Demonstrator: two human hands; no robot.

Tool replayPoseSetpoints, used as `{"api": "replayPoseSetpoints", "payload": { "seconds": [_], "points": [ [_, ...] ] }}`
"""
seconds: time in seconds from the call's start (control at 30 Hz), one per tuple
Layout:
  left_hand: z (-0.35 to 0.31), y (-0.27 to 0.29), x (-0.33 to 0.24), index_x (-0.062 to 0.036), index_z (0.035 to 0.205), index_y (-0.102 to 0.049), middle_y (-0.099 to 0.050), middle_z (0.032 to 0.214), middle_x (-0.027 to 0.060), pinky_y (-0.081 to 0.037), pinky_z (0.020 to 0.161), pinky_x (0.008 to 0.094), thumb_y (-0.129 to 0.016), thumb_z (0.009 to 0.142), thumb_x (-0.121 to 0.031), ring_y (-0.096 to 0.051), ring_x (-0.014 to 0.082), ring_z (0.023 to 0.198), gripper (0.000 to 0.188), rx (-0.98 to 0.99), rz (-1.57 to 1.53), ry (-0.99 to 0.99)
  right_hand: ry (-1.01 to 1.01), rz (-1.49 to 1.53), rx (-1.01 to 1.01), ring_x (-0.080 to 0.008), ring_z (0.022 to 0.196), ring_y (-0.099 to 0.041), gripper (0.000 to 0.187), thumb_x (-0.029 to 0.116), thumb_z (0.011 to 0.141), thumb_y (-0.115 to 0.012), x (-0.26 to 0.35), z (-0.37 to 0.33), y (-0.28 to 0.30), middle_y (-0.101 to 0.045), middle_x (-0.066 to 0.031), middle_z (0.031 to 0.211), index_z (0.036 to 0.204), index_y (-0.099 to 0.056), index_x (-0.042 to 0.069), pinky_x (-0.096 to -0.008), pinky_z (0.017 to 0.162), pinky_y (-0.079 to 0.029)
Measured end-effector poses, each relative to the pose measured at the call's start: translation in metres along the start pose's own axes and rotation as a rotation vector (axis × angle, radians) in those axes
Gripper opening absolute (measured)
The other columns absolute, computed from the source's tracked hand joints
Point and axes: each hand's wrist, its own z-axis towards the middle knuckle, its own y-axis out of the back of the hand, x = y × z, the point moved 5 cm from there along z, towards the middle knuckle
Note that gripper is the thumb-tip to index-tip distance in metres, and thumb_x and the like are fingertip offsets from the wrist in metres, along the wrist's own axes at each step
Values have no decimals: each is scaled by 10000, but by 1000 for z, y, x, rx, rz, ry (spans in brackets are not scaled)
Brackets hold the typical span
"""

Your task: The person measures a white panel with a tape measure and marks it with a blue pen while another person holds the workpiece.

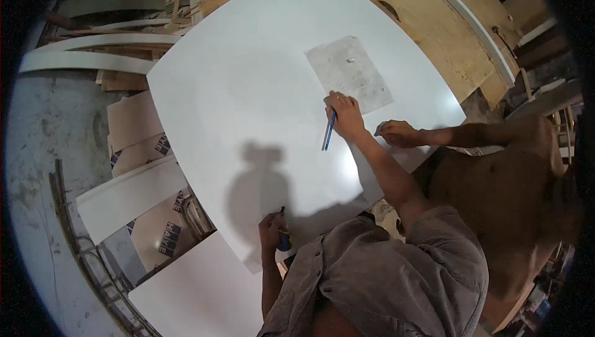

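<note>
On the smooth white surface (217, 95), just beside the thin grey rectangular sheet (356, 83), the right hand (345, 112) pinches a slim blue pencil-like stick (331, 130) by its far end; it seems light, stiff. Near the surface's near edge, the left hand (270, 228) grips a dark-blue-and-yellow tool (284, 241), probably firm.

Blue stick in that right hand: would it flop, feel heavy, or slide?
The blue stick looks straight, so probably stiff. It is slim, so likely light. The white panel looks smooth, so the blue stick might slide there if pushed.
</note>
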Motion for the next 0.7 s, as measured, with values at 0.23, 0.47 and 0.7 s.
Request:
{"api": "replayPoseSetpoints", "payload": {
  "seconds": [0.23, 0.47, 0.7],
  "points": [
    [4, 12, 11, 60, 1048, -699, -686, 799, 56, -515, 649, 303, -615, 969, -178, -624, 125, 703, 264, 6, 51, 20, -16, 444, 138, -349, 1006, -638, 267, 238, 962, -588, 63, 12, -5, -686, -177, 1085, 1144, -670, 60, -431, 891, -496],
    [6, 11, 12, 58, 1084, -703, -691, 822, 62, -520, 667, 307, -616, 961, -184, -635, 131, 718, 285, 25, 38, -48, -352, 865, 110, -318, 840, -683, 247, 258, 998, -597, 124, -4, -92, -700, -177, 911, 981, -618, 12, -405, 741, -531],
    [4, 13, 0, 16, 1100, -714, -697, 871, 64, -536, 673, 311, -634, 953, -185, -652, 141, 735, 262, 58, 61, 23, -387, 891, 173, -187, 777, -647, 208, 222, 940, -675, 149, 23, -114, -697, -115, 856, 1037, -664, 38, -331, 723, -529]
  ]
}}
